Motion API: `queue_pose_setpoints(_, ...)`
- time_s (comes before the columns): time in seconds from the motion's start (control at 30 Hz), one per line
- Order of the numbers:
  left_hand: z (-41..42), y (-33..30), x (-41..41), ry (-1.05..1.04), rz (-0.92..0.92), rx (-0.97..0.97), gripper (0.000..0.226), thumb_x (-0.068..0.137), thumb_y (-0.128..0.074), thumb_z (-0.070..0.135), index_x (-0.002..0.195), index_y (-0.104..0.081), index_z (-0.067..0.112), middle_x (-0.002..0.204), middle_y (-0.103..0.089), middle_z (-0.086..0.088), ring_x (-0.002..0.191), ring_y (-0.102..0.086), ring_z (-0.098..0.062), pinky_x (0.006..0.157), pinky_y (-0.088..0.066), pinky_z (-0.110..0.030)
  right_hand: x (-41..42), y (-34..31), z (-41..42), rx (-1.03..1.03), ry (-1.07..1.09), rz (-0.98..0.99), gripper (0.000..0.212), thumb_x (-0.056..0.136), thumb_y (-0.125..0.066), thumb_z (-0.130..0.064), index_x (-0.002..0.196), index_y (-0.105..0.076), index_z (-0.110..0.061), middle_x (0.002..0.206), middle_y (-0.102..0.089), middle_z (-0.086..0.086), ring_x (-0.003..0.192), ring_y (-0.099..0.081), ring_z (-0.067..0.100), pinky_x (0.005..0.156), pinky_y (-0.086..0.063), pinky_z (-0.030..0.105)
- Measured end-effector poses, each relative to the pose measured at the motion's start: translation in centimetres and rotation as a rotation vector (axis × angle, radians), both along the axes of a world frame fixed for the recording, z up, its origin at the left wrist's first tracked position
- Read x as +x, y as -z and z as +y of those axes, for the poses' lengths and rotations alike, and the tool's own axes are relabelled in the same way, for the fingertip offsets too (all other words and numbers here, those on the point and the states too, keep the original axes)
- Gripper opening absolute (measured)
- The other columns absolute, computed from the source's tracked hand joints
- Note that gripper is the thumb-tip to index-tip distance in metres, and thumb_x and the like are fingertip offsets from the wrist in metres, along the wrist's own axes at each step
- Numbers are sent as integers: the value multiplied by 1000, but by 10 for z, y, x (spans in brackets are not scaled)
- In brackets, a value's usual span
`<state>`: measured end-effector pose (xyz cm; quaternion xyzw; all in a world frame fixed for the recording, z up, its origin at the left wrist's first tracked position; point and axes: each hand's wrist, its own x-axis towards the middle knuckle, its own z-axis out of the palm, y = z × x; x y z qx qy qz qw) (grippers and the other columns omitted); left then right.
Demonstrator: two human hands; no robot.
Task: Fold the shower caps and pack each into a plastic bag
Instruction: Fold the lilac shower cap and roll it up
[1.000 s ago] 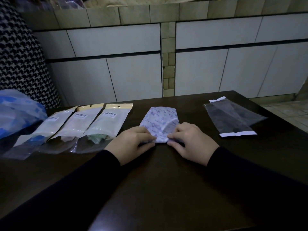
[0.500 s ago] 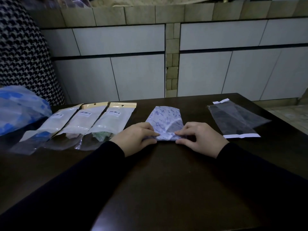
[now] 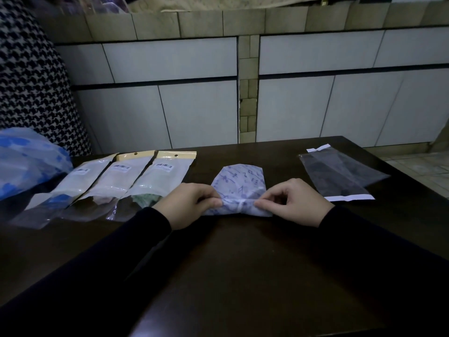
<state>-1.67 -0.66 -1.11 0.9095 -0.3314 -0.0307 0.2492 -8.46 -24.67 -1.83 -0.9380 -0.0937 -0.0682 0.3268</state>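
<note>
Shower cap point(image 3: 239, 184) lies mid-table point(image 3: 243, 276) – L hand point(image 3: 188, 204) & R hand point(image 3: 295, 203) both pinch its near folded edge, fingers curled. Empty plastic bags point(image 3: 337, 175) lie to the right, packed bags point(image 3: 131, 181) to the left.

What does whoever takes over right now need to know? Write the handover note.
Left hand: pinches the near edge of the shower cap at its left side.
Right hand: pinches the same edge at its right side.
The cap, white with a blue print, lies partly folded on the dark table, between the hands.
Done: three packed bags lie in a row left of the cap.
Left: finish the fold, then slide the cap into one of the empty clear bags lying to the right.
A blue and white plastic bundle sits at far left; what it holds cannot be told.
</note>
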Motion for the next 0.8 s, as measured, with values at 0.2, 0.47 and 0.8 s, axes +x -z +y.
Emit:
queue_pose_setpoints(0.2, -3, 4, 4, -43, 0, 61, 17, 96, -49, 39, 91, -62, 28, 92, -65, 5, 89, -58, -10, 82, -47, -28, 4, 6, 0, -23, 123, 18, 26, 86, -61, -46, 84, -76, -25, 77, -69, -13, 72, -61, 0, 63, -46, 14)
queue_pose_setpoints(0.47, -10, -1, 4, -51, -16, 192, 13, 93, -55, 41, 88, -61, 30, 87, -58, 9, 86, -56, -10, 79, -45, -25, 11, 6, -3, -266, 157, 9, 24, 83, -61, -54, 92, -70, -33, 92, -60, -16, 95, -52, 7, 91, -42, 30)
queue_pose_setpoints(0.8, -11, 6, -16, 174, -319, 43, 29, 88, -56, 9, 112, -70, 17, 115, -64, 5, 105, -58, -6, 94, -45, -18, -1, 4, 3, -346, -142, -155, 29, 92, -55, -12, 116, -69, -22, 117, -64, -9, 110, -54, 2, 93, -31, 2)
